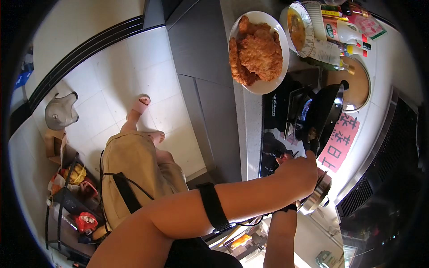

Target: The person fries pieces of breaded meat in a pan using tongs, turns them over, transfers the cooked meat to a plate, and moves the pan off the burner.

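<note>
My left arm reaches across the view, and my left hand (298,169) is closed around a dark handle (314,144) at the near edge of a black wok (323,115). The wok sits over a gas stove (276,107) with a blue flame (305,109) beneath it. My right forearm rises from the bottom and passes behind the left one. Reddish fingertips, apparently of my right hand (284,158), show by the stove front; the rest is hidden. A white plate (285,62) bears fried breaded cutlets (261,55).
A patterned bowl of yellow liquid (297,30) stands beside the plate, with several bottles (348,33) behind. A round lid (352,83) leans at the wall. A metal pot (316,197) is beyond my left wrist. A stool (61,112) and a rack of bags (72,197) occupy the floor.
</note>
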Demonstrator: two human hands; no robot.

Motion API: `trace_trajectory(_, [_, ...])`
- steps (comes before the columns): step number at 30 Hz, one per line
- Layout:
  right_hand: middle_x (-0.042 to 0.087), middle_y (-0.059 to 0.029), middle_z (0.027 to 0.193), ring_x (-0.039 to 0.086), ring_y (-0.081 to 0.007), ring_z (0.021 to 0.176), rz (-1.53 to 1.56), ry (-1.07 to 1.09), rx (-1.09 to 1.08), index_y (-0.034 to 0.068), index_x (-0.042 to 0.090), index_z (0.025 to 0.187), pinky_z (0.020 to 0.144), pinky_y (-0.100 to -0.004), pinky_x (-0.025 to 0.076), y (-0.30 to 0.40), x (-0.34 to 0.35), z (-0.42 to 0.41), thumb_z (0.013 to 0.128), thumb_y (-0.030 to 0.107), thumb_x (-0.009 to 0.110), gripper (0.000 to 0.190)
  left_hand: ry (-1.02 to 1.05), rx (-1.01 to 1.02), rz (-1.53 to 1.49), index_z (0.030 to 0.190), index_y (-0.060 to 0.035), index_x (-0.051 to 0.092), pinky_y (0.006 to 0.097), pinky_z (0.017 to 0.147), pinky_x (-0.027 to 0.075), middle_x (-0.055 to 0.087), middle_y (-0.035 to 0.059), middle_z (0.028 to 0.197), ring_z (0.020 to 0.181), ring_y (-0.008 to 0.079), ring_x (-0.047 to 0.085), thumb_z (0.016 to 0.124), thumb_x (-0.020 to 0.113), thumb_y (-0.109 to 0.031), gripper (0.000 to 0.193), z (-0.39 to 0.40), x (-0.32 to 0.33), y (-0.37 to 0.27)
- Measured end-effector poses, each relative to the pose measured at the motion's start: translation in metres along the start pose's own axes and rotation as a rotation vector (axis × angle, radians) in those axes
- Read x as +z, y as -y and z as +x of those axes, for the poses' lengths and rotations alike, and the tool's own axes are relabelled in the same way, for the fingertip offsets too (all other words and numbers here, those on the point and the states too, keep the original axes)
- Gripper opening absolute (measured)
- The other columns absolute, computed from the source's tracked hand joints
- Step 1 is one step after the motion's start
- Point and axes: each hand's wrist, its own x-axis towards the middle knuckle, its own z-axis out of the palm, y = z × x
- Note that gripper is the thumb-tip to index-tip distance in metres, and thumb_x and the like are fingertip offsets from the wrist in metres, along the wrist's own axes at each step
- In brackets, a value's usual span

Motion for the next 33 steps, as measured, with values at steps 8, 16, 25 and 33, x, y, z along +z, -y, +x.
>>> trace_trajectory(8, [0.061, -0.0090, 0.102, 0.058, -0.0257, 0.094, -0.011, -0.004, -0.002, 0.012, 0.060, 0.102, 0.081, -0.0347, 0.048, -0.002, -0.001, 0.000, 0.078, 0.030, 0.059, 0.030, -0.090, 0.032, 0.065, 0.085, -0.0007, 0.047, 0.0385, 0.050, 0.049, 0.062, 0.0139, 0.065, 0.057, 0.0273, 0.063, 0.076, 0.054, -0.020, 0.022, -0.002, 0.007, 0.002])
trace_trajectory(16, [0.061, -0.0089, 0.102, 0.058, -0.0255, 0.094, -0.001, -0.016, -0.014, 0.012, 0.059, 0.103, 0.081, -0.0345, 0.048, 0.001, 0.000, 0.000, 0.078, 0.029, 0.059, 0.031, -0.041, 0.027, 0.025, 0.085, 0.0002, 0.048, 0.0366, 0.045, 0.048, 0.061, 0.0131, 0.064, 0.056, 0.0252, 0.063, 0.072, 0.056, -0.019, 0.024, -0.001, 0.000, 0.001])
trace_trajectory(25, [0.060, -0.0087, 0.103, 0.058, -0.0252, 0.095, 0.012, -0.021, -0.026, 0.012, 0.058, 0.105, 0.081, -0.0343, 0.047, 0.010, 0.002, -0.003, 0.078, 0.029, 0.059, 0.031, -0.268, -0.017, 0.243, 0.086, -0.0013, 0.048, 0.0345, 0.047, 0.048, 0.062, 0.0120, 0.066, 0.057, 0.0248, 0.063, 0.073, 0.057, -0.022, 0.026, 0.000, 0.027, 0.002])
trace_trajectory(33, [0.060, -0.0086, 0.104, 0.058, -0.0250, 0.095, -0.005, -0.029, -0.020, 0.012, 0.058, 0.106, 0.082, -0.0342, 0.047, 0.006, 0.000, -0.006, 0.079, 0.028, 0.059, 0.032, -0.017, 0.046, -0.045, 0.087, 0.0041, 0.046, 0.0347, 0.050, 0.049, 0.061, 0.0135, 0.065, 0.059, 0.0250, 0.063, 0.073, 0.058, -0.025, 0.034, -0.003, -0.004, 0.002])
